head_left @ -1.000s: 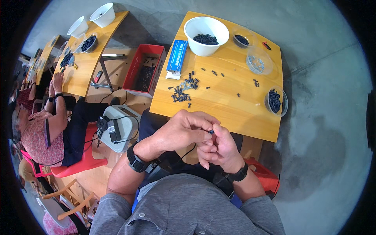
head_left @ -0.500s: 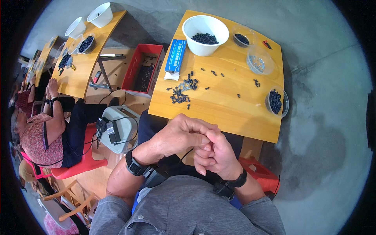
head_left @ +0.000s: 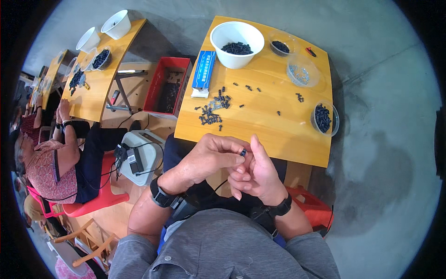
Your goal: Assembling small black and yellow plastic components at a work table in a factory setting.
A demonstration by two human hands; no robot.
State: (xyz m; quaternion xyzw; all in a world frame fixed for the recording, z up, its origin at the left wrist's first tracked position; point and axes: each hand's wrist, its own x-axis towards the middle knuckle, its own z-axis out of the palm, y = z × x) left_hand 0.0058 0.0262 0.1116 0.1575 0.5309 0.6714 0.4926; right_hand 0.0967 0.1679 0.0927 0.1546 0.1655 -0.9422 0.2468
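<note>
In front of my lap, over the table's near edge, my left hand (head_left: 211, 158) pinches a small black plastic part (head_left: 243, 152) between thumb and forefinger. Close against it is my right hand (head_left: 261, 172), its thumb raised and its fingers loosely bent, with nothing clearly gripped; whether its fingertips touch the part is hard to see. Beyond my hands, a loose pile of small black parts (head_left: 211, 114), some clear pieces among them, lies on the wooden table (head_left: 260, 135). A few single black parts are scattered farther right.
A white bucket (head_left: 218, 37) holds black parts beside a blue box (head_left: 203, 69). Along the right stand clear tubs, one with black pieces (head_left: 322, 118), another with clear pieces (head_left: 299, 74). A red bin (head_left: 158, 83) is left of the table; a person (head_left: 51, 162) sits farther left.
My right thumb has lifted away from the left fingers, bringing the small black part into sight. My hands remain close together in about the same place.
</note>
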